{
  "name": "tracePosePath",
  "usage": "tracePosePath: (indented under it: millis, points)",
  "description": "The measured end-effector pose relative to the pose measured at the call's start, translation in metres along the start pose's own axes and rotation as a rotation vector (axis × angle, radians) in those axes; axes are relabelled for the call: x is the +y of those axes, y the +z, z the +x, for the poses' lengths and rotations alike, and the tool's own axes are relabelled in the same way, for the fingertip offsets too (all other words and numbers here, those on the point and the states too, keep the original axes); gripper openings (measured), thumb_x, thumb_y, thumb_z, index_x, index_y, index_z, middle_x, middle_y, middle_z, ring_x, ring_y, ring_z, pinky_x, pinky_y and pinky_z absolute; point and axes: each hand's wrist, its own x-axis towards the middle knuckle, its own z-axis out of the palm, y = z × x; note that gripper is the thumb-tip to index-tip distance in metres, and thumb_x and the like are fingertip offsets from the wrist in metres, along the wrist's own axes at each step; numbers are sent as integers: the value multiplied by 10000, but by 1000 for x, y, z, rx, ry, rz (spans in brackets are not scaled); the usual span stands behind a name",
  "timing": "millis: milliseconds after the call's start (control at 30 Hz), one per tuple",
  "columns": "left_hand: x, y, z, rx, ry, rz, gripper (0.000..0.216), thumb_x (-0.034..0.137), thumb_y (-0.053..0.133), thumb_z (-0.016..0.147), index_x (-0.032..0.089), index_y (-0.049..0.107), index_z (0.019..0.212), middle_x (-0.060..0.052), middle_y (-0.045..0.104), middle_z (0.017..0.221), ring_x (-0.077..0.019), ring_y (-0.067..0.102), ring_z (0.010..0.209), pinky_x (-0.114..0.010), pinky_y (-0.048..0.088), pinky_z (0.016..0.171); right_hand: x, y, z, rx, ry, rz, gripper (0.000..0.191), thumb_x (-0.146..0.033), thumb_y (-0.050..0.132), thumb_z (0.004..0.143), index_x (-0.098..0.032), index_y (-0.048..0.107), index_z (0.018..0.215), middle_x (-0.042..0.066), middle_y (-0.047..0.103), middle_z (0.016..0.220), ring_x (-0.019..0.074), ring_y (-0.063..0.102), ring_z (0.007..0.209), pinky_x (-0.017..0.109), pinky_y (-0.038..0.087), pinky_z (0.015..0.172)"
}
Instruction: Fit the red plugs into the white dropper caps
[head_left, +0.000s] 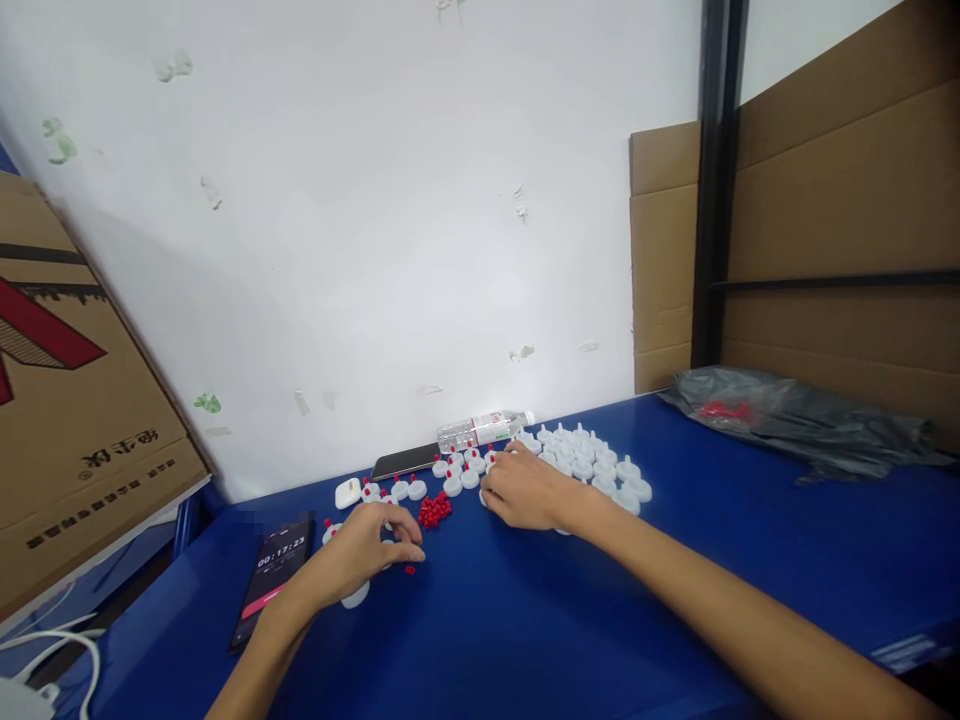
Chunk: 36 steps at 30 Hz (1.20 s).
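My left hand (375,545) hovers over the table's left part, thumb and fingers apart with nothing visible between them. Just below its thumb lies a loose red tip (410,569); a white cap (355,597) sits beneath the hand. My right hand (529,487) has its fingers curled down at a white nozzle cap (483,498), mostly hidden by the fingertips. Beside it stands a cluster of white nozzle caps (581,465) without red tips. White caps with red tips (452,484) stand between the hands, behind a small pile of red tips (435,510).
A phone showing a timer (274,575) lies at the left, another dark phone (405,461) by the wall. Near it are a white earbud case (348,493) and a plastic bottle (484,430) on its side. A grey plastic bag (795,415) rests on the blue table (540,640).
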Motion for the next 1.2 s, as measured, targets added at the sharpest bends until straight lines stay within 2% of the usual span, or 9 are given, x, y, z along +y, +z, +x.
tracePosePath:
  millis: [133,300,433,533,600,800,900,1000,1200]
  points:
    - [-3,-4,-1,-50,-21,28,202,361,755,690,200,761,813,-36,729,864,-218,644,880,-265,452,765,6,2,2,-8,78,-73,262,-154,454,912,-140,670,765,127,706,784,268,645,878,418,358,899]
    - [3,-1,-1,-88,-26,102,140,309,684,750,197,768,750,-44,722,824,-219,632,853,-281,450,770,22,-20,0,-49,287,-74,267,-186,430,950,-131,689,909,154,717,882,284,653,930,434,356,919]
    - [7,3,1,-77,-18,117,151,319,668,778,194,753,775,-44,720,867,-217,640,873,-283,454,788,36,-31,-7,-202,411,-28,377,-440,542,931,-112,722,880,170,719,877,311,664,899,469,387,905]
    - [5,5,3,7,22,159,172,341,618,839,205,723,841,-33,718,904,-209,640,878,-285,452,793,43,-31,-11,-334,414,43,500,-622,671,787,-134,745,870,141,725,843,319,659,914,483,400,914]
    - [3,6,5,90,57,186,204,364,558,893,216,698,894,-25,722,905,-205,644,871,-289,451,788,45,-28,-11,-413,396,84,500,-615,747,710,-168,753,934,135,729,944,336,627,1017,488,393,935]
    - [-2,8,8,225,146,259,253,382,479,956,241,687,981,-25,742,938,-210,671,866,-301,469,787,43,-20,-10,-407,338,55,229,-282,830,693,-200,763,896,112,707,1012,311,602,1063,396,422,886]
    - [-6,17,10,257,203,264,267,375,473,968,248,704,1001,-32,747,989,-213,678,902,-319,483,830,37,-25,-11,-333,338,13,125,-217,714,814,-160,749,921,153,675,1089,303,584,1089,395,408,911]
    - [-8,27,13,250,245,241,252,344,483,972,258,708,1044,-34,739,1054,-209,673,967,-331,490,879,33,-31,-11,-281,343,-11,182,-246,603,910,-146,736,984,173,660,1130,300,567,1120,402,401,928]
    - [-8,33,15,233,281,228,253,295,482,976,269,700,1102,-38,721,1090,-200,657,1006,-328,495,900,38,-43,-12,-451,414,50,486,-496,815,693,-152,744,1028,149,712,1049,345,608,1080,432,438,901]
